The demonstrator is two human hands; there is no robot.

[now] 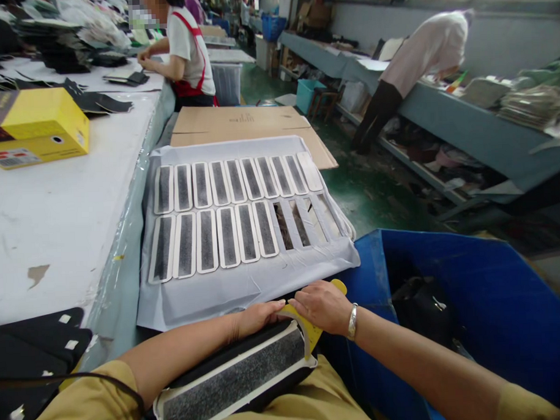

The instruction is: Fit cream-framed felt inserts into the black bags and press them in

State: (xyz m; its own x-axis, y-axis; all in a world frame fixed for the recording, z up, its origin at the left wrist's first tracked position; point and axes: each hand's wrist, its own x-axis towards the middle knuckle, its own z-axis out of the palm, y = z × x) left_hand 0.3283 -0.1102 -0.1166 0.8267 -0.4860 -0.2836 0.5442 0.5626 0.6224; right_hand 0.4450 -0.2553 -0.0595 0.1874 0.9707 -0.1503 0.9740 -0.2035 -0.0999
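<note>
A black piece with a long speckled dark-grey panel edged in white (pixel 240 374) lies slanted across my lap. My left hand (pixel 260 315) is closed at its upper edge, fingers partly hidden behind it. My right hand (pixel 324 306) is closed around a thin yellow piece (pixel 314 335), which curves at the panel's right end and shows again above the knuckles. The two hands almost touch. Just beyond them, a board covered in pale cloth (pixel 205 298) carries two rows of white-rimmed dark strips (pixel 226 236); several spots in the near row's right part show bare slots.
At left stands a white-topped table (pixel 118 179) with a yellow box (pixel 33 127) and black pieces (pixel 36 341). A blue bin (pixel 485 288) holding dark material is close on my right. Cardboard (pixel 240 122) lies behind the board. Two people work farther off, one on each side.
</note>
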